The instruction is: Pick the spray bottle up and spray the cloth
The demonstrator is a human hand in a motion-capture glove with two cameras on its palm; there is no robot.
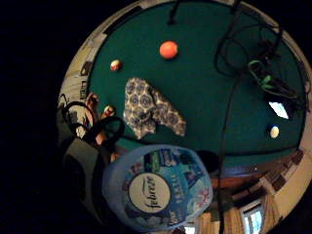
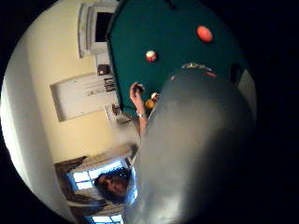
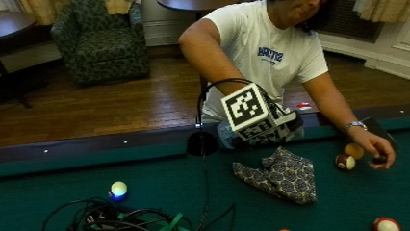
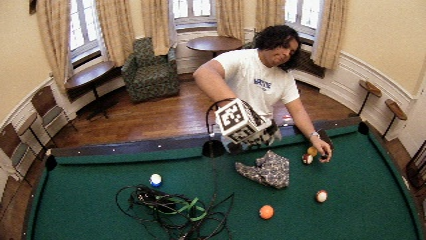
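The Febreze spray bottle [image 1: 157, 187] fills much of both palm views, so it sits right against the gloved right hand [image 3: 272, 131], which hangs above the near rail of the pool table [image 3: 77, 185]. The bottle appears lifted off the felt and held, though the fingers around it are hidden, so I cannot tell how they close.

Just beyond, at about 5 o'clock from the hand in the outside view, the patterned cloth [image 3: 282, 175] lies crumpled on the felt, apart from the bottle. No mist or wet patch shows on it. By my reading the pick-up is done and the spraying is left: aim the nozzle at the cloth and squeeze.

Farther off at 3 o'clock the bare left hand [image 3: 378, 151] rests curled on the felt by a maroon striped ball [image 3: 346, 162].
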